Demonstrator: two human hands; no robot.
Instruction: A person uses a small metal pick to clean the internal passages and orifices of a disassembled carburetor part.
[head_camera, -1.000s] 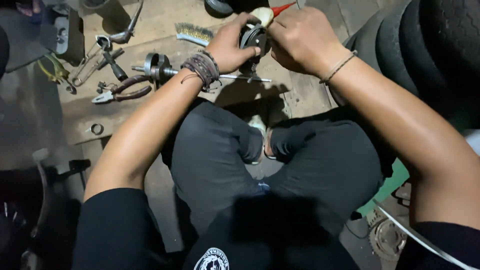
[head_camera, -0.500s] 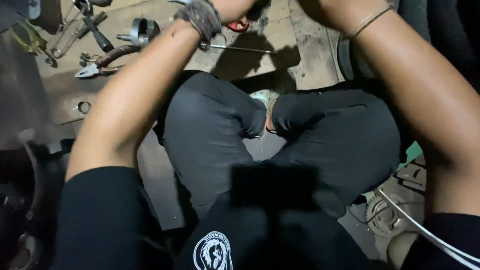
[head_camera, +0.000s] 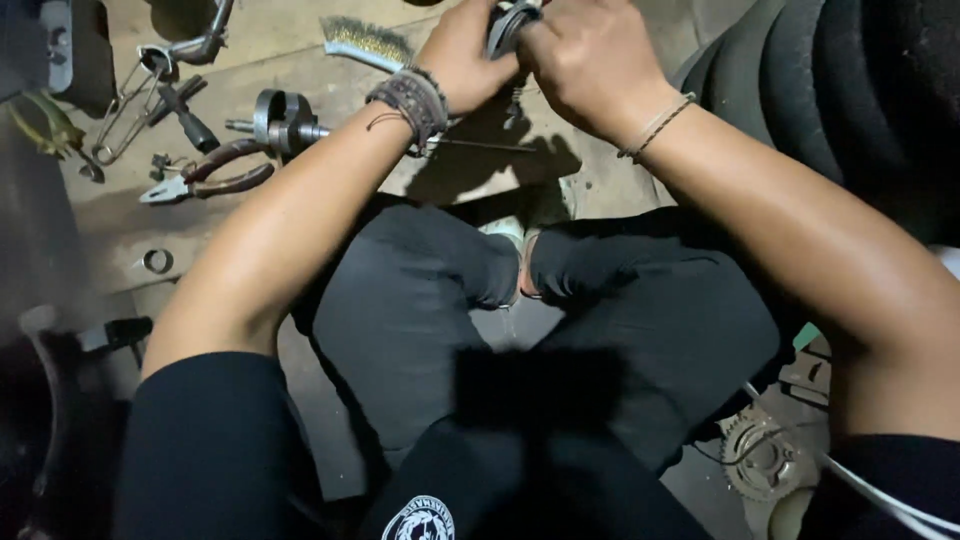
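- Head view shows our two hands meeting at the top edge, above our crossed legs.
- Our left hand closes around a round metal part, fingers wrapped on its left side; a woven bracelet sits on that wrist.
- Our right hand also closes on the same part from the right, so both hands grip it tightly together.
- The part is held in the air over the wooden board, partly cut by the frame, so we cannot tell its exact shape.
- For a good hold, we judge that both wrists should stay firm and the part should stay close to the body, so it does not slip.
- Near the left forearm lie pliers with red handles, a crank piece and a wire brush.
- A thin rod lies on the board under the hands, and a small ring sits apart to the left.
- Dark tyres stand close on the right and limit the room for the right elbow.
- A sprocket lies on the floor by the right knee.
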